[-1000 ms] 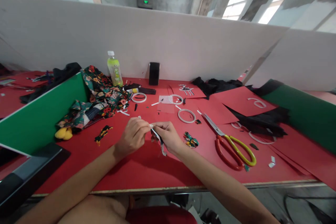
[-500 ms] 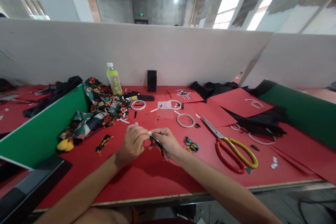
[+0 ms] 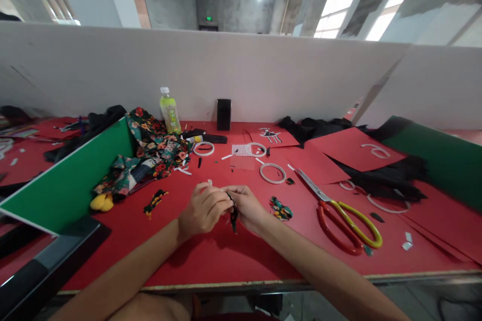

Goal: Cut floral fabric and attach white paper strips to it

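Observation:
Over the middle of the red tabletop my left hand (image 3: 207,209) and my right hand (image 3: 247,205) meet, both closed in a pinch. Between their fingertips is a small dark fabric scrap (image 3: 234,218), its lower end hanging below the fingers. A tiny white piece (image 3: 210,182) shows at the top of my left fingers; how it is held is hidden. To the left lies a dark scrap with orange flowers (image 3: 155,202). A bunched floral scrap (image 3: 280,209) lies right of my right hand, and large scissors (image 3: 339,210) with red and yellow handles lie beyond it, blades partly apart.
Floral cloth (image 3: 154,145), a doll-like figure with yellow feet (image 3: 101,203) and a green-yellow bottle (image 3: 170,113) are at left. A phone (image 3: 223,114) leans on the partition. White tape rings (image 3: 272,165), black cloth (image 3: 380,180) and red sheets (image 3: 363,148) lie behind and right.
The view has turned slightly left. The white piece between my fingertips earlier now shows above my left fingers, and the dark scrap hangs more upright between my hands.

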`<state>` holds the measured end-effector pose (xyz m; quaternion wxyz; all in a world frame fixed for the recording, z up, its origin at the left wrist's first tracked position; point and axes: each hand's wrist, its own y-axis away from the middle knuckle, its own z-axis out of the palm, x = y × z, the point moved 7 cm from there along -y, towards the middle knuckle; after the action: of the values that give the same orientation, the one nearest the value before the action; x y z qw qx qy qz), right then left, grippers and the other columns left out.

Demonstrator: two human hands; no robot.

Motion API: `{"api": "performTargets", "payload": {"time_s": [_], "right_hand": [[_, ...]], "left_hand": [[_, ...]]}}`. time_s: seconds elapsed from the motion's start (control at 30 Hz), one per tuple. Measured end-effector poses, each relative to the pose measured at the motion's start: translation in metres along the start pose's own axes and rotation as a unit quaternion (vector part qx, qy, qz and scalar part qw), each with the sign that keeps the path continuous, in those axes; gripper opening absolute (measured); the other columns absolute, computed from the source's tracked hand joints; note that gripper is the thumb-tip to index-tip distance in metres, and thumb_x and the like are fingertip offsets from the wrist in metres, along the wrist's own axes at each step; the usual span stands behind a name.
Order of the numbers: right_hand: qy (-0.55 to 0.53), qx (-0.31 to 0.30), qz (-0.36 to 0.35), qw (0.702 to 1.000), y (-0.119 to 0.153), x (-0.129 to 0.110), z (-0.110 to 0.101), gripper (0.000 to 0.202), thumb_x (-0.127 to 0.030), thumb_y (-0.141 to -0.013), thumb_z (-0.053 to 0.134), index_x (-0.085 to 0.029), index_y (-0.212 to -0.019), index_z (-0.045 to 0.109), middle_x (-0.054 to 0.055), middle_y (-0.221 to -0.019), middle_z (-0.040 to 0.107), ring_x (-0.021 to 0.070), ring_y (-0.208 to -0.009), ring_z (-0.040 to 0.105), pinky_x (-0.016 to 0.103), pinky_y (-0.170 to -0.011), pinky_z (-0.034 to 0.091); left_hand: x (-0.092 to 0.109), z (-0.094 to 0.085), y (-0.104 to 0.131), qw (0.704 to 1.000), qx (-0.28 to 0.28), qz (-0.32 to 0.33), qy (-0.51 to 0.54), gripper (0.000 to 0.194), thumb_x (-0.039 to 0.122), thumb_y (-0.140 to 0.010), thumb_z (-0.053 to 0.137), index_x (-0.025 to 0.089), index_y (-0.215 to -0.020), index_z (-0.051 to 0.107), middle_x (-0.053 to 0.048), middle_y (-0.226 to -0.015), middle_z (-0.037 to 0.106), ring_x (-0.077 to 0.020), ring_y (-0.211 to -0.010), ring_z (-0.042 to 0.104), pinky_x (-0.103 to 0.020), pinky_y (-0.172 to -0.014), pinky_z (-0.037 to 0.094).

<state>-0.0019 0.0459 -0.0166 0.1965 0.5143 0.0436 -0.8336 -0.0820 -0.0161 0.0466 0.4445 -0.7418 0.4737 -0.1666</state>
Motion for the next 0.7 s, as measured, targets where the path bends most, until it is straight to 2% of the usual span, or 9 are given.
{"api": "performTargets", "payload": {"time_s": [0.07, 0.13, 0.23, 0.33, 0.43, 0.53, 0.6, 0.7], "right_hand": [[0.008, -0.001, -0.028, 1.000, -0.002, -0.007, -0.003, 0.029, -0.040, -0.053, 0.079, -0.014, -0.059, 0.067, -0.002, -0.051, 0.058, 0.0056, -0.045, 0.048, 0.018, -0.048, 0.040], [0.021, 0.004, -0.050, 0.998, -0.004, -0.015, -0.006, 0.031, -0.043, -0.055, 0.079, -0.015, -0.063, 0.068, -0.001, -0.052, 0.060, 0.0067, -0.048, 0.052, 0.019, -0.051, 0.041], [0.037, 0.022, -0.069, 0.997, -0.005, -0.022, -0.013, 0.033, -0.045, -0.057, 0.078, -0.016, -0.070, 0.070, -0.002, -0.057, 0.061, 0.0065, -0.048, 0.052, 0.020, -0.051, 0.042], [0.051, 0.040, -0.087, 0.994, -0.004, -0.028, -0.016, 0.036, -0.049, -0.062, 0.074, -0.015, -0.074, 0.071, -0.001, -0.059, 0.062, 0.0062, -0.048, 0.051, 0.019, -0.048, 0.041], [0.056, 0.025, -0.069, 0.996, -0.004, -0.025, -0.014, 0.040, -0.051, -0.062, 0.074, -0.015, -0.079, 0.070, -0.002, -0.057, 0.061, 0.0078, -0.048, 0.053, 0.020, -0.046, 0.043], [0.050, -0.021, -0.012, 0.998, -0.004, -0.016, -0.008, 0.041, -0.051, -0.061, 0.074, -0.014, -0.079, 0.069, -0.002, -0.053, 0.059, 0.0084, -0.042, 0.051, 0.021, -0.042, 0.043], [0.044, -0.026, 0.011, 0.999, -0.003, -0.012, -0.007, 0.036, -0.047, -0.061, 0.076, -0.014, -0.075, 0.069, -0.003, -0.052, 0.059, 0.0072, -0.040, 0.050, 0.019, -0.039, 0.039], [0.037, -0.009, 0.015, 0.999, -0.002, -0.014, -0.009, 0.028, -0.036, -0.057, 0.080, -0.015, -0.070, 0.068, -0.004, -0.055, 0.060, 0.0049, -0.042, 0.050, 0.017, -0.040, 0.036]], "left_hand": [[-0.012, -0.004, 0.001, 0.996, 0.047, -0.076, 0.014, 0.015, 0.008, -0.084, 0.051, 0.019, -0.092, 0.057, -0.003, -0.081, 0.067, -0.0146, -0.079, 0.060, -0.032, -0.082, 0.042], [-0.028, -0.005, 0.005, 0.978, 0.093, -0.181, 0.045, 0.010, 0.012, -0.085, 0.052, 0.020, -0.089, 0.057, -0.003, -0.081, 0.065, -0.0146, -0.080, 0.059, -0.031, -0.079, 0.045], [-0.052, 0.006, 0.019, 0.922, 0.127, -0.342, 0.128, 0.004, 0.020, -0.086, 0.054, 0.019, -0.086, 0.058, -0.003, -0.082, 0.064, -0.0142, -0.081, 0.060, -0.028, -0.076, 0.048], [-0.065, 0.023, 0.035, 0.849, 0.145, -0.454, 0.227, 0.012, 0.029, -0.084, 0.058, 0.018, -0.085, 0.061, -0.004, -0.085, 0.062, -0.0142, -0.081, 0.060, -0.026, -0.073, 0.049], [-0.071, 0.035, 0.046, 0.778, 0.164, -0.520, 0.311, 0.020, 0.037, -0.079, 0.062, 0.018, -0.084, 0.062, -0.003, -0.084, 0.062, -0.0135, -0.078, 0.059, -0.025, -0.073, 0.049], [-0.075, 0.039, 0.048, 0.717, 0.180, -0.559, 0.375, 0.026, 0.042, -0.074, 0.065, 0.017, -0.081, 0.062, -0.002, -0.078, 0.064, -0.0131, -0.074, 0.059, -0.025, -0.070, 0.048], [-0.075, 0.040, 0.045, 0.694, 0.174, -0.571, 0.404, 0.029, 0.043, -0.070, 0.068, 0.017, -0.080, 0.063, -0.002, -0.077, 0.065, -0.0129, -0.071, 0.059, -0.024, -0.067, 0.048], [-0.073, 0.041, 0.041, 0.677, 0.161, -0.575, 0.431, 0.029, 0.040, -0.066, 0.072, 0.016, -0.079, 0.063, -0.002, -0.079, 0.066, -0.0124, -0.071, 0.059, -0.024, -0.066, 0.047]]}}
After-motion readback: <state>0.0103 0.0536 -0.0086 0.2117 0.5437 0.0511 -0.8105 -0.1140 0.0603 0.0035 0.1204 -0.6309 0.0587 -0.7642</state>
